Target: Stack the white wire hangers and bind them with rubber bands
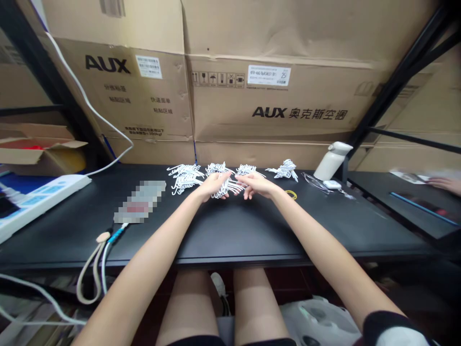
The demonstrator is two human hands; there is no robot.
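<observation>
Your left hand [213,186] holds a bundle of thin white hooks with curved ends [221,189], thumb above and fingertips beneath it, just over the black flat tabletop [234,235]. Your right hand [257,185] is at the straight ends of those hooks, its thumb and fingers curled a little apart; you cannot tell from here whether they grip the stems or only touch them. The held bundle is between your two hands, near the middle of the table. Just beyond your left hand lies another clump of white hooks [216,167], and to its left are two more piles, a far one [184,170] and a near one [185,183], set close together. Beyond your right hand you have a further white clump [248,169], and well to its right a looser tangled white heap [287,170]. A thin yellow ring-shaped band [295,195] lies just beside your right forearm. Farther right are a pair of thin-framed glasses [314,182], a small white rounded case [332,184] and a tilted off-white bottle [331,164]. To your left lie a flat, blurred-out rectangular object [141,202] and a long white power strip [39,203]. Large brown cardboard boxes printed AUX [230,110] stand behind the table.
</observation>
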